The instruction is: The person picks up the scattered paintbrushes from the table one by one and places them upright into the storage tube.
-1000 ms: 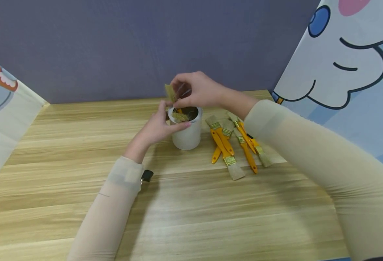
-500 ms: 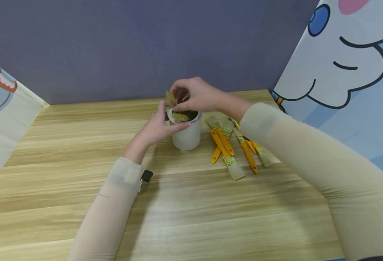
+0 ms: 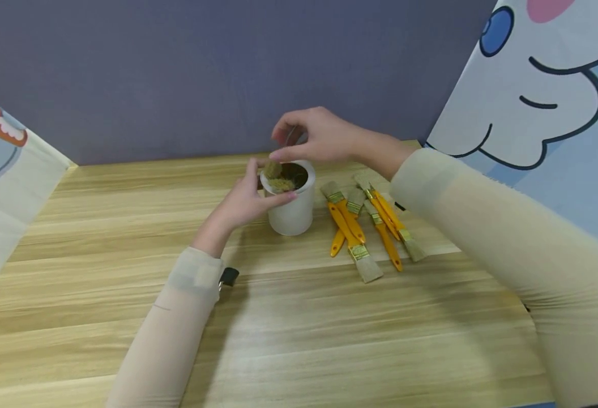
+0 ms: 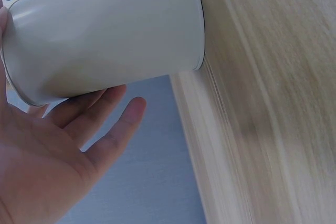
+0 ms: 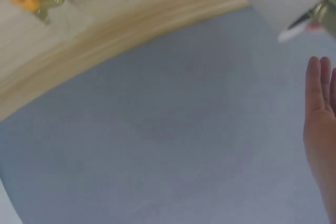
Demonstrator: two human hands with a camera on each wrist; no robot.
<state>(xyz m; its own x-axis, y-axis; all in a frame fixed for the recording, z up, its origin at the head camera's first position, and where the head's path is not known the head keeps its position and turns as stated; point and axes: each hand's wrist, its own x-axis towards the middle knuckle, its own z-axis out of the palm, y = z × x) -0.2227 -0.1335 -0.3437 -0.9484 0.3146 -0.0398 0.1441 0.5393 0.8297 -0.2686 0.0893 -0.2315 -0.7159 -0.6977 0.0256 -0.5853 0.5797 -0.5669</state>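
Note:
A white cylindrical can (image 3: pixel 291 218) stands upright near the back of the table. My left hand (image 3: pixel 243 195) holds it at the left of its rim, thumb across the front, and in the left wrist view fingers bear against the can's side (image 4: pixel 110 30). Inside, two paintbrushes (image 3: pixel 281 185) lean toward the left with their bristles up; their handles are hidden in the can. Just above the rim is my right hand (image 3: pixel 324 136), its fingers loosely bent around nothing. The right wrist view shows these fingers (image 5: pixel 313 82) straightened and apart from the can.
Several orange-handled paintbrushes (image 3: pixel 388 245) lie in a loose, overlapping pile on the wooden table (image 3: pixel 329 340), right of the can. Behind the table rises a grey-blue wall (image 3: pixel 176 79). Printed cartoon panels (image 3: pixel 533 130) stand at both sides.
My right hand lowered a paintbrush into the can, let it go and rose slightly up and to the right. My left hand and the can stayed where they were.

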